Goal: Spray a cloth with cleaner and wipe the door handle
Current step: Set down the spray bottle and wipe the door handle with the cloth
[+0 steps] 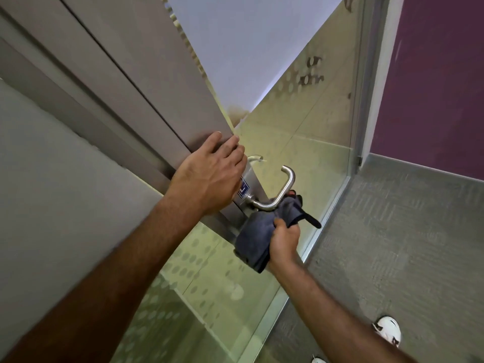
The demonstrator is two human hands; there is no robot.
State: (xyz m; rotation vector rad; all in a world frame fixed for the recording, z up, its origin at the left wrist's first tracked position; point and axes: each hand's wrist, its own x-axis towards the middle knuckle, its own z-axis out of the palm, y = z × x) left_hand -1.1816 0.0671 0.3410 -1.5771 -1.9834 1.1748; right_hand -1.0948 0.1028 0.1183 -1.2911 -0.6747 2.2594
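Note:
A curved steel door handle [284, 188] juts from a metal lock plate [250, 184] on a glass door. My right hand [284, 239] is shut on a bunched dark blue cloth [258, 237], whose upper fold presses against the underside of the handle. My left hand [212, 171] lies flat with fingers spread on the door's edge, just left of the lock plate, holding nothing. No spray bottle is in view.
The glass door [225, 279] has a frosted dot pattern and a metal frame [327, 213] along its right side. A grey door frame [110, 82] stands left. Grey carpet [392, 244] and a purple wall [432, 87] lie right. My white shoes [389, 330] show at the bottom.

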